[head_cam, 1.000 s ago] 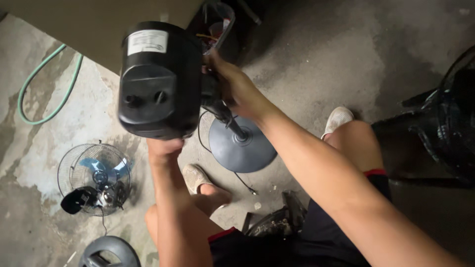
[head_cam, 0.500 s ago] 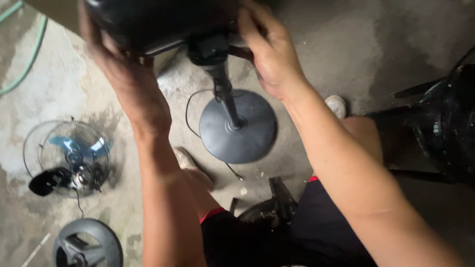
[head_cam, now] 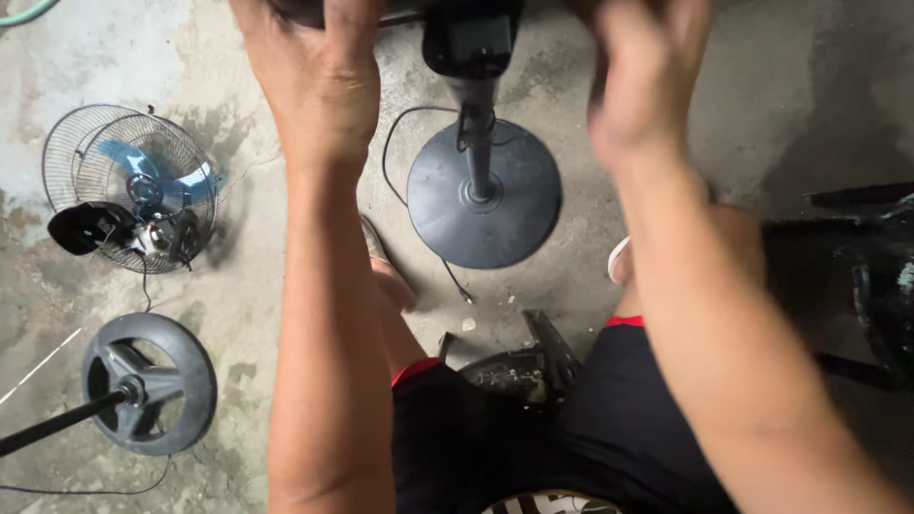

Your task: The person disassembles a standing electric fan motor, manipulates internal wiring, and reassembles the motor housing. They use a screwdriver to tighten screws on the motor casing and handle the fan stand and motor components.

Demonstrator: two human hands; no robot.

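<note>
The left hand (head_cam: 319,86) rose to the top centre-left of the frame, fingers curled over the dark fan head (head_cam: 473,33) at the top edge; the right hand (head_cam: 643,86), upper right, was blurred, so whether it gripped could not be told; the fan's pole stood on its round base (head_cam: 484,195) at centre; a caged blue-bladed fan (head_cam: 129,190) lay at left, a spoked base (head_cam: 148,381) below it.

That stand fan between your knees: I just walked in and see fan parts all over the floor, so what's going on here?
A seated person has both hands up on the head of a black stand fan: the left hand grips its top edge, the right hand is blurred beside it. Its round base sits on the concrete floor. A caged blue-bladed fan head and another fan base with pole lie to the left.
</note>
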